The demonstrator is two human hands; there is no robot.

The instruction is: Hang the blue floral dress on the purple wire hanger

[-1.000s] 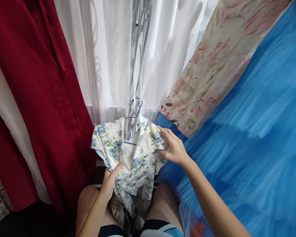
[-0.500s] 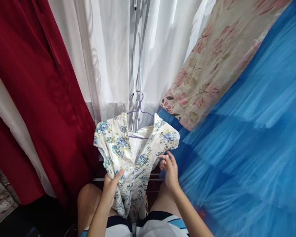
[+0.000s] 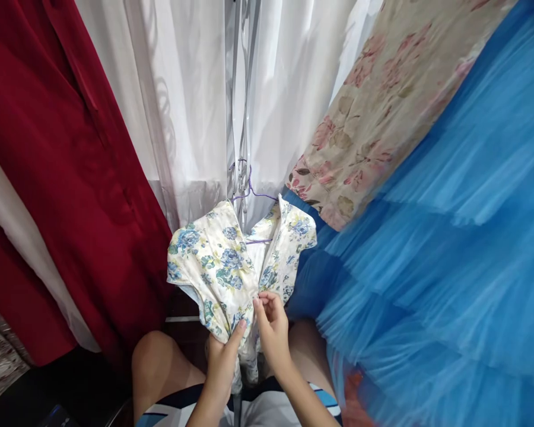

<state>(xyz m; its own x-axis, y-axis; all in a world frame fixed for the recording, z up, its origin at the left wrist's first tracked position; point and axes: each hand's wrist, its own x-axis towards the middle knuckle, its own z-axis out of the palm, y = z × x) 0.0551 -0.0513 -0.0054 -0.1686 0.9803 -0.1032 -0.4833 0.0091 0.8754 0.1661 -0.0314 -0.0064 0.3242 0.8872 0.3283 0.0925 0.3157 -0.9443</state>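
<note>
One floral garment [image 3: 229, 258], already on its purple hanger [image 3: 263, 195], spreads just beyond your left hand [image 3: 223, 356], pinching its lower front, and your right hand [image 3: 273, 329], pinching its front edge; above both, it gapes open.

White curtain [image 3: 289, 101] catches the light
On my screen, I see dark red cloth [image 3: 98, 207] hanging left, tiered blue tulle [image 3: 449, 261] right.

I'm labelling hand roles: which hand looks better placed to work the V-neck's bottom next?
Probably the right hand: its fingertips are at the V-neck's base, while the left hand holds the floral garment lower.
</note>
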